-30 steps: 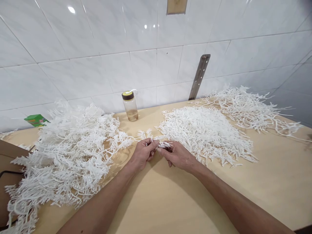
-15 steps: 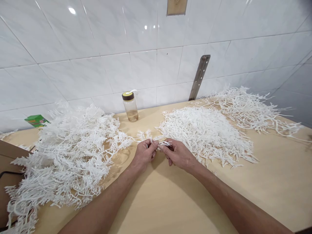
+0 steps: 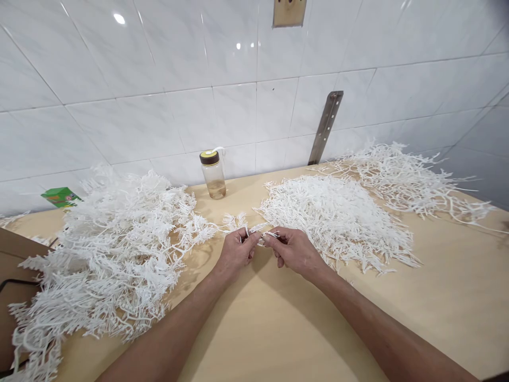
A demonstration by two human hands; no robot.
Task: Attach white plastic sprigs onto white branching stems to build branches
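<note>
L hand [image 3: 237,249] narrow, thumb & fingers pinching white strand [image 3: 272,234]; R hand [image 3: 292,250] just beside, also pinched on it; strand sits betw. the two hands' tips. Big tangled heap [image 3: 123,244] to L of L hand; flatter pile [image 3: 334,217] beyond & R of R hand; bottle [image 3: 214,178] upright, beyond L hand.

A lidded bottle [image 3: 213,174] stands between a green carton [image 3: 59,196] and metal strip [image 3: 324,130].

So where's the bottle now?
In the head view, the bottle stands left of centre, near the tiled wall, between the left white pile and the metal strip.
</note>
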